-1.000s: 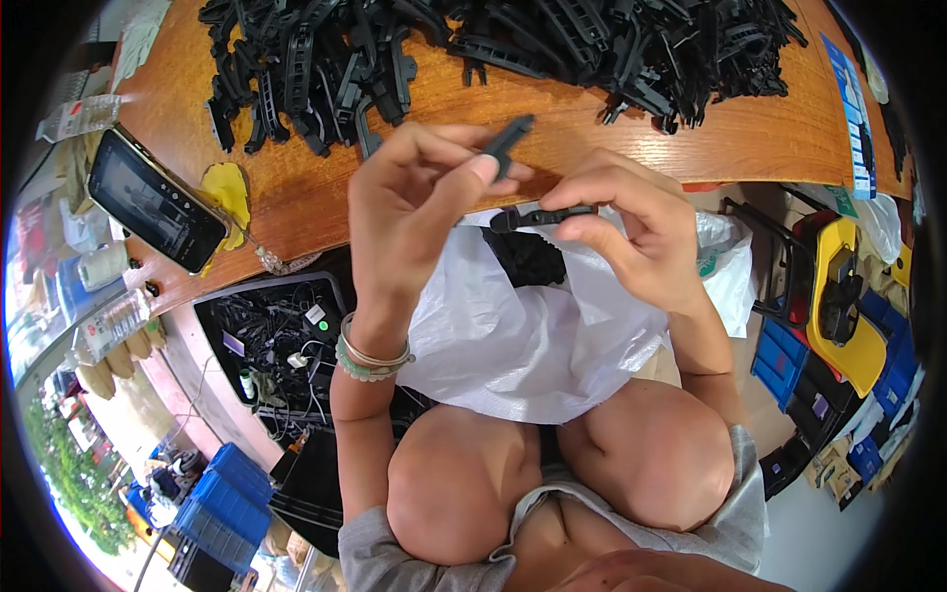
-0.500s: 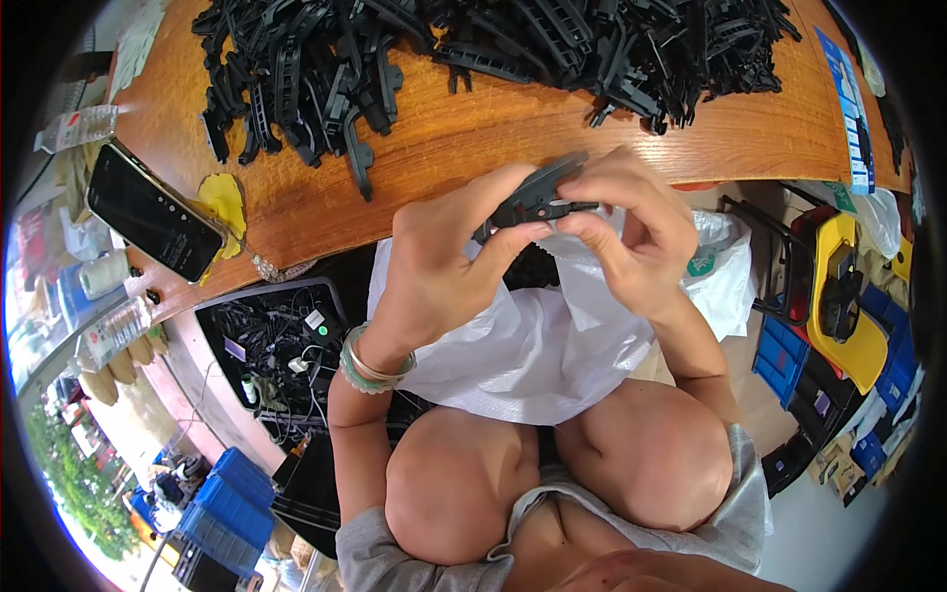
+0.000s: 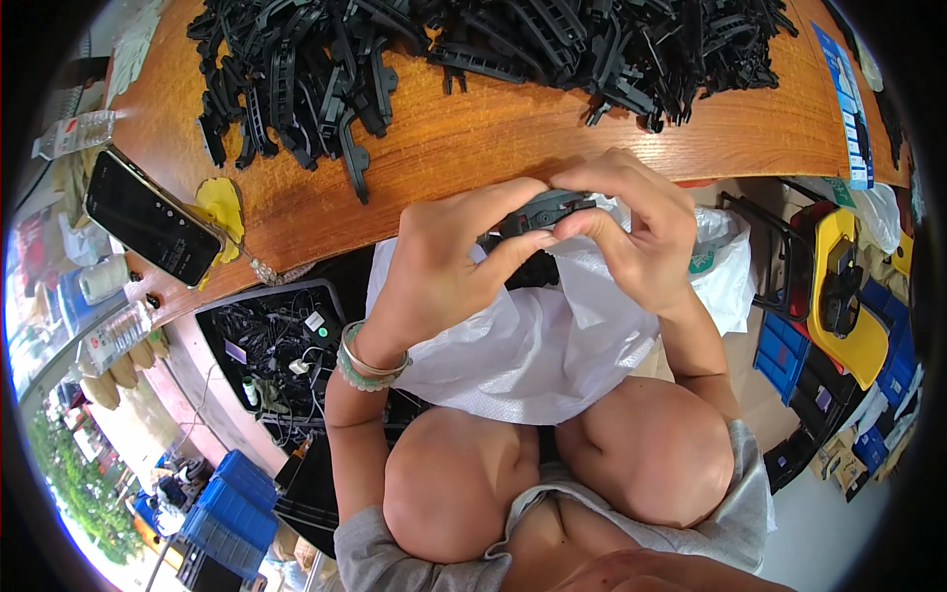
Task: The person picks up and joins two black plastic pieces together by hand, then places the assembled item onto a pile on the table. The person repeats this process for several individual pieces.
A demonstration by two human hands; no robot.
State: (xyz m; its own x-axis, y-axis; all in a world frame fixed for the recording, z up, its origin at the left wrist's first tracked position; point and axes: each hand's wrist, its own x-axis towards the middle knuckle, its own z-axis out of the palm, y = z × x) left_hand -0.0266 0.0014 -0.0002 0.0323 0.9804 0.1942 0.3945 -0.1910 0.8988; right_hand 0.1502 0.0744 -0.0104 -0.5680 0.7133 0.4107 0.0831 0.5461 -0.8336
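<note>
Between my two hands is a black plastic part (image 3: 541,213), held just past the table's near edge and above a white woven sack (image 3: 533,345). My left hand (image 3: 444,257) grips its left end between thumb and fingers. On the other end, my right hand (image 3: 631,222) is closed in a pinch, with its thumb close to the left thumb. The fingers cover much of the part, so its full shape is hidden. The sack lies draped over my lap below the hands.
Heaps of black plastic parts (image 3: 326,79) cover the table's far side (image 3: 444,138). A phone (image 3: 153,215) rests at the left beside a yellow object (image 3: 219,212). Under the table stands a bin of cables (image 3: 271,345). A yellow chair (image 3: 838,316) is at the right.
The black part has turned and now sits lower between my fingers. My right fingertips have closed over its top, and both hands are nearer each other.
</note>
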